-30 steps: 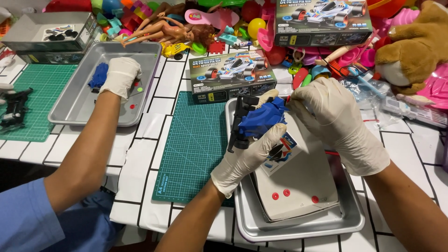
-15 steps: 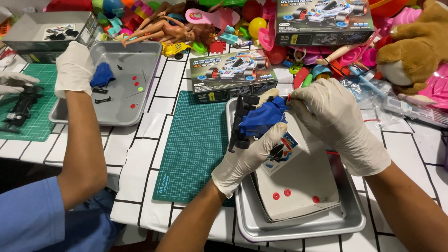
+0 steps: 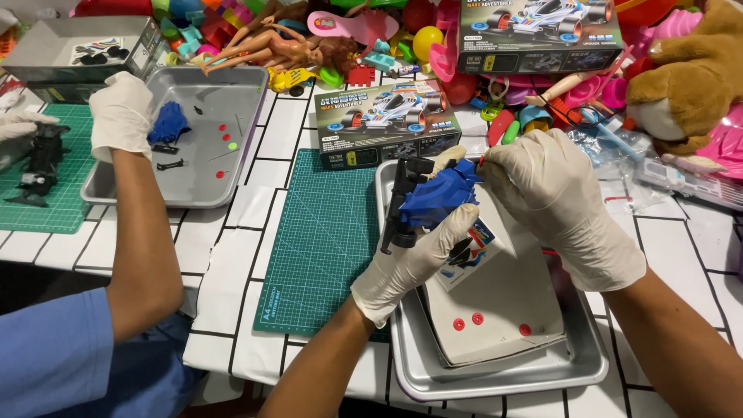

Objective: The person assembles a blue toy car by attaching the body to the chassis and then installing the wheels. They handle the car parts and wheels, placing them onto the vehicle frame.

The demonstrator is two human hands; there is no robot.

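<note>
matt blue plastic car body (image 3: 437, 200), dull brushed metal tray (image 3: 495, 379)

- The left hand (image 3: 410, 263) and right hand (image 3: 553, 197) wear off-white gloves.
- The toy car (image 3: 433, 203) between them has a blue body and black frame and wheels.
- The metal tray (image 3: 495, 379) is dull silver; the flat box (image 3: 503, 310) in it is pale grey with small red dots.
- The cutting mat (image 3: 325, 240) is dark green with a fine pale grid.
- The table (image 3: 681, 248) is white tile with black lines.
- The second tray (image 3: 224, 147) is grey, with red and green dots and a blue piece (image 3: 168, 124).
- The co-worker's sleeve (image 3: 46, 356) is blue, the glove (image 3: 120, 112) white.
- The plush toy (image 3: 689, 70) is brown.
- The ball (image 3: 426, 40) is yellow.
</note>
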